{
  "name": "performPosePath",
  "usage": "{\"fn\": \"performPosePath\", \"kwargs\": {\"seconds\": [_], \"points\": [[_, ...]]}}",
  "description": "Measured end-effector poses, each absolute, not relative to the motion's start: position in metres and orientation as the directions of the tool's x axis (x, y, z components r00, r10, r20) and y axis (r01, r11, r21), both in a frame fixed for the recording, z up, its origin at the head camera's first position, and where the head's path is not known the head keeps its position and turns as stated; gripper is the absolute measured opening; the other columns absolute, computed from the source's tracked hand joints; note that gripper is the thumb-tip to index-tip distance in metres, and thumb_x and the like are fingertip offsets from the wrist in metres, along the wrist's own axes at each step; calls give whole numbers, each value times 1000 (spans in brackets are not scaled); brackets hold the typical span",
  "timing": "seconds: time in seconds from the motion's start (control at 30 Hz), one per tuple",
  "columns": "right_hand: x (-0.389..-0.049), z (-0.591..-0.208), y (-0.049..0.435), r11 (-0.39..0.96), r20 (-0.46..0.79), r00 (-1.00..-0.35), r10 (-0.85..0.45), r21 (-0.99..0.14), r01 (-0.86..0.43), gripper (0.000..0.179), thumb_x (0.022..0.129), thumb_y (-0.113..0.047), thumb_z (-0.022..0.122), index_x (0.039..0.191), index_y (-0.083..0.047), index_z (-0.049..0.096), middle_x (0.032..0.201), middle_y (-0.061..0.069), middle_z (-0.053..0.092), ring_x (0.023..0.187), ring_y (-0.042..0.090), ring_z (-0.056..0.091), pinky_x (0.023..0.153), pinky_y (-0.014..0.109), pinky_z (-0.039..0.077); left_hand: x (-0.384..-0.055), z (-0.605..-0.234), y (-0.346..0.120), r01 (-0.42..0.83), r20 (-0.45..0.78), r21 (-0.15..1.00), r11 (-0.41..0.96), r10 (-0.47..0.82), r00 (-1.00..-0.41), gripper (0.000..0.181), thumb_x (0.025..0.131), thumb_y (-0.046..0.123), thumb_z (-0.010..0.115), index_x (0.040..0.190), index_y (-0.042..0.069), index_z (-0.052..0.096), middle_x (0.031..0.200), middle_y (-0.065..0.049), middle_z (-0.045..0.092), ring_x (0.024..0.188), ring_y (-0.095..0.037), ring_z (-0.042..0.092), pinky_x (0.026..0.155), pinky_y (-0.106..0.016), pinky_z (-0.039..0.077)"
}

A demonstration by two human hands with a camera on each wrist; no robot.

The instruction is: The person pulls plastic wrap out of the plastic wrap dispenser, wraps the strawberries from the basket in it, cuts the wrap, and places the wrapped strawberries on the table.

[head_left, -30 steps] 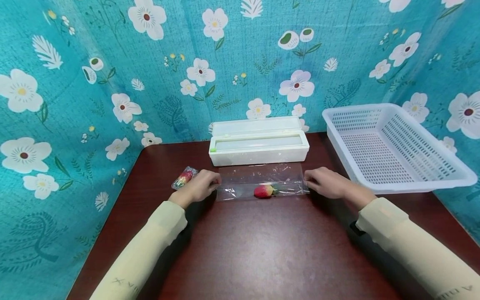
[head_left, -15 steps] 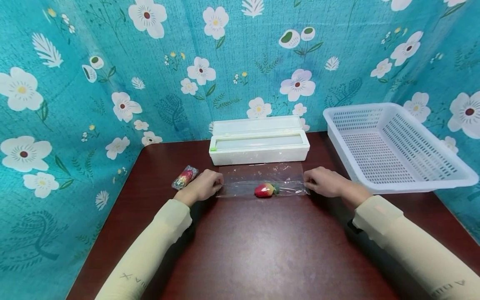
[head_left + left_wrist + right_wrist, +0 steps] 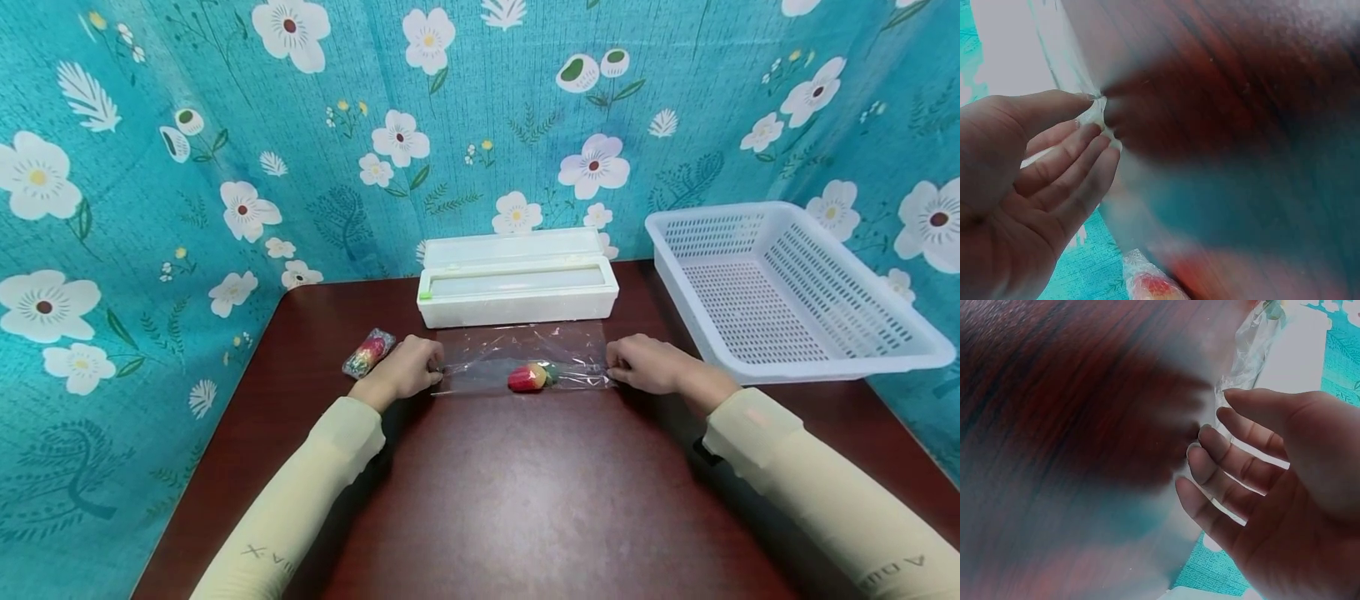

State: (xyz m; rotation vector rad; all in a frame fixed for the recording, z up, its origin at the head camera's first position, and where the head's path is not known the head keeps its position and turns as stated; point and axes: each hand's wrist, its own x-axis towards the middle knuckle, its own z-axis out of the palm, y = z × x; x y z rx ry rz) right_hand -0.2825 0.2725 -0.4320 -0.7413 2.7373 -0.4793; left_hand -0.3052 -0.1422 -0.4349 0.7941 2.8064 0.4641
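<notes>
A sheet of clear plastic wrap [image 3: 472,382] lies on the dark wooden table, partly folded over a red and yellow strawberry [image 3: 527,377] with a green top. At its left end, my left hand [image 3: 408,367] pinches the wrap; the left wrist view shows the gathered film [image 3: 1101,103] between thumb and fingertips. My right hand [image 3: 648,364] holds the wrap's right end between thumb and index finger, its other fingers loosely bent. In the right wrist view, crinkled film [image 3: 1249,350] runs up from the fingertips. Beside my left hand lies a second, film-wrapped strawberry [image 3: 369,353].
Behind the wrap stands a white plastic-wrap dispenser box [image 3: 517,304] with its lid raised and a green slider at its left. A white perforated basket [image 3: 697,321] stands at the right. A blue flowered cloth [image 3: 465,100] hangs behind the table [image 3: 495,500].
Both hands keep their places at the ends of the wrap, with only slight shifts. The strawberry has turned a little under the film, showing more yellow and green. The wrap's front edge sits slightly farther back.
</notes>
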Motion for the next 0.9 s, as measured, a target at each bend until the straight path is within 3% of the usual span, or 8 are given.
{"fn": "performPosePath", "kwargs": {"seconds": [0.37, 0.5, 0.7, 0.9], "points": [[-273, -420, 269, 788, 28, -841, -541, -332, -518, 10, 95, -5, 65, 92, -12, 60, 80, -5, 56, 72, 12, 53, 65, 33, 47, -298, -423, -153, 515, -13, 431, 740, 576, -817, 19, 92, 11, 76, 108, 1, 71, 101, -13, 70, 90, -23, 65, 83, -39, 57], [-264, -415, 267, 781, 55, -832, -552, -315, -539, 8, 94, -9, 70, 97, -11, 64, 87, -1, 59, 75, 16, 57, 66, 35, 49, -287, -418, -151, 549, -17, 448, 706, 621, -784, 27, 92, 14, 78, 115, 3, 71, 108, -12, 70, 94, -24, 65, 88, -40, 56], [-251, -419, 262, 772, 19, -803, -596, -262, -579, 31, 88, -17, 80, 113, -4, 68, 102, 8, 64, 85, 21, 65, 72, 42, 56, -273, -421, -145, 599, -94, 371, 710, 670, -736, 40, 90, 20, 80, 125, 4, 69, 120, -10, 66, 106, -24, 63, 97, -43, 53], [-249, -433, 258, 774, 11, -787, -616, -178, -608, 30, 81, -12, 84, 106, -8, 68, 97, 4, 62, 78, 16, 59, 62, 38, 53, -271, -432, -142, 632, -101, 258, 731, 671, -735, 26, 91, 14, 78, 115, 8, 73, 114, -8, 65, 99, -21, 63, 90, -40, 55]]}}
